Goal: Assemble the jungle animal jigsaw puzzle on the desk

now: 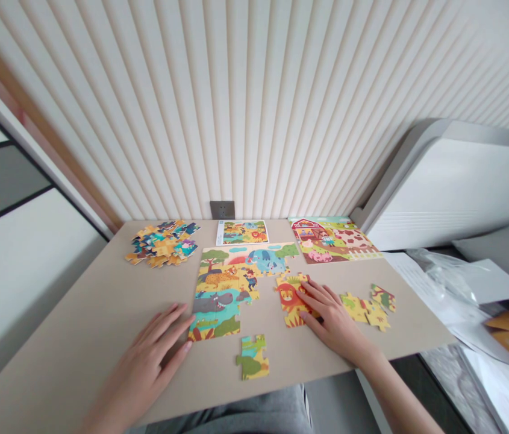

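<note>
A partly joined jigsaw puzzle (218, 277) with a hippo, a leopard and elephants lies in the middle of the table. My left hand (150, 349) rests flat at its lower left edge, fingers stretched out and fingertips at the border. My right hand (331, 313) lies with spread fingers on the joined lion section (291, 301), covering its right part. A small green and yellow puzzle section (253, 357) sits apart, nearer the front edge. Right of my right hand are several loose yellow puzzle pieces (365, 310) and a green-and-brown piece (383, 297).
A picture card (243, 232) lies behind the puzzle. At back left is a heap of puzzle pieces (164, 243); at back right, a finished farm puzzle (331, 240). A ribbed wall (254, 120) with a socket (222, 210) bounds the table (100, 301). Right of it stands a bed (466, 181).
</note>
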Tool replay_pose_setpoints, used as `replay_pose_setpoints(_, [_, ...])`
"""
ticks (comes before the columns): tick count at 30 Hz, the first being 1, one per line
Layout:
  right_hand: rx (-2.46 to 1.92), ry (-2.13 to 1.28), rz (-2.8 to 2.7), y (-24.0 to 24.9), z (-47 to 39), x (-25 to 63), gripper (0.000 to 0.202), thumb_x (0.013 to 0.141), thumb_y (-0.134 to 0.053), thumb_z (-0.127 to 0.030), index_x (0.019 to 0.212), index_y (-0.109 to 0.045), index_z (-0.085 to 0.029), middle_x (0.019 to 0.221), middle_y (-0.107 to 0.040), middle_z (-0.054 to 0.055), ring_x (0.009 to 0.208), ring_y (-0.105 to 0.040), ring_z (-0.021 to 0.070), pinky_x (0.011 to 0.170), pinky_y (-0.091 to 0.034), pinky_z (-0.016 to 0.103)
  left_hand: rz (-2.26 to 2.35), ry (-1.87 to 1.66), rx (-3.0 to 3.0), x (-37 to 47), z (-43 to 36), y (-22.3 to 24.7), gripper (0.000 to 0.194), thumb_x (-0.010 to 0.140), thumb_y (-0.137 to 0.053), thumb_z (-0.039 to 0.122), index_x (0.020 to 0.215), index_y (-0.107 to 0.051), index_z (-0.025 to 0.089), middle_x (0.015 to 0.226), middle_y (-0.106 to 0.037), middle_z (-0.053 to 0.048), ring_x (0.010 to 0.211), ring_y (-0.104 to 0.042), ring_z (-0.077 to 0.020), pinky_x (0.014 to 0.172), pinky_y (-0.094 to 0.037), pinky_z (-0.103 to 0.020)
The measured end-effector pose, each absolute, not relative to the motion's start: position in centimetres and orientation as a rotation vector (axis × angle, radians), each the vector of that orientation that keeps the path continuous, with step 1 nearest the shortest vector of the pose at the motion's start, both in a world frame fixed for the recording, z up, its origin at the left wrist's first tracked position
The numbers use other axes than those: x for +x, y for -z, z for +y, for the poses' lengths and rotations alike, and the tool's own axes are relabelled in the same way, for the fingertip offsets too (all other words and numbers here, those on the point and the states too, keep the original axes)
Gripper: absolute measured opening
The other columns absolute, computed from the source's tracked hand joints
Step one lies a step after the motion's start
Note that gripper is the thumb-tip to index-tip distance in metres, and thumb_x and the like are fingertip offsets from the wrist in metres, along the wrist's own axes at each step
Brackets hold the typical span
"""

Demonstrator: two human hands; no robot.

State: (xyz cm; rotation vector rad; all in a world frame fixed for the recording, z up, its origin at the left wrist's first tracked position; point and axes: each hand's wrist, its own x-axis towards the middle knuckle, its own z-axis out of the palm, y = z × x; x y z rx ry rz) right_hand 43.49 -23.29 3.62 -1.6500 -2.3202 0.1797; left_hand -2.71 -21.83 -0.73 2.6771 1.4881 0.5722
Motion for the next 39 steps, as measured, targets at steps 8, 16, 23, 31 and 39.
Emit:
replay_pose_setpoints(8, [-1.663,-0.194,-2.321,-4.1,-23.1,42.7,0.048,0.106,-0.048,-0.041,0.154,-0.050,-0.033,0.163,-0.044,0.005,0.155,-0.031,0.0290,0.125,-0.028,0.059,1.482,-0.585,2.696,-2.8,-21.7,0.7,0.051,0.101,-0.058,0.043,0.150,-0.053,0.033,0.161,-0.046,-0.003,0.148,-0.045,-0.0303,0.118,-0.047,-0.049])
replay_pose_setpoints(16, [-1.644,-0.327,-2.360,-5.5,-22.8,45.0,0.078,0.093,-0.068,-0.057,0.161,-0.038,-0.035,0.169,-0.031,0.008,0.157,-0.026,0.0336,0.127,-0.023,0.059,1.456,-0.664,2.762,-2.6,-21.6,-0.2,0.050,0.101,-0.058,0.042,0.149,-0.053,0.030,0.157,-0.050,-0.005,0.144,-0.048,-0.0306,0.118,-0.046,-0.048])
replay_pose_setpoints(23, [-1.647,-0.383,-2.353,-5.6,-22.3,46.4,0.081,0.091,-0.069,-0.058,0.161,-0.037,-0.033,0.166,-0.038,0.008,0.154,-0.034,0.0337,0.125,-0.028,0.058,1.111,-0.618,2.910,5.2,-21.1,-7.4,0.041,0.101,-0.059,0.036,0.141,-0.060,0.028,0.133,-0.067,-0.006,0.125,-0.062,-0.0252,0.109,-0.049,-0.042])
replay_pose_setpoints(31, [-1.719,-0.157,-2.114,-2.3,-26.2,45.2,0.063,0.099,-0.061,-0.046,0.157,-0.045,-0.030,0.156,-0.053,0.010,0.145,-0.048,0.0335,0.119,-0.041,0.057,1.031,-0.434,2.928,12.9,-18.0,-9.2,0.023,0.102,-0.050,0.017,0.114,-0.070,0.020,0.105,-0.072,-0.011,0.104,-0.067,-0.0265,0.094,-0.052,-0.045])
replay_pose_setpoints(39, [-1.743,0.031,-2.171,-1.5,-28.6,44.6,0.044,0.102,-0.054,-0.039,0.146,-0.060,-0.032,0.158,-0.051,0.003,0.150,-0.040,0.0357,0.123,-0.033,0.063,1.398,-0.536,2.786,2.6,-18.1,-4.9,0.032,0.103,-0.049,0.032,0.127,-0.069,0.025,0.127,-0.070,-0.008,0.115,-0.066,-0.0265,0.102,-0.051,-0.042])
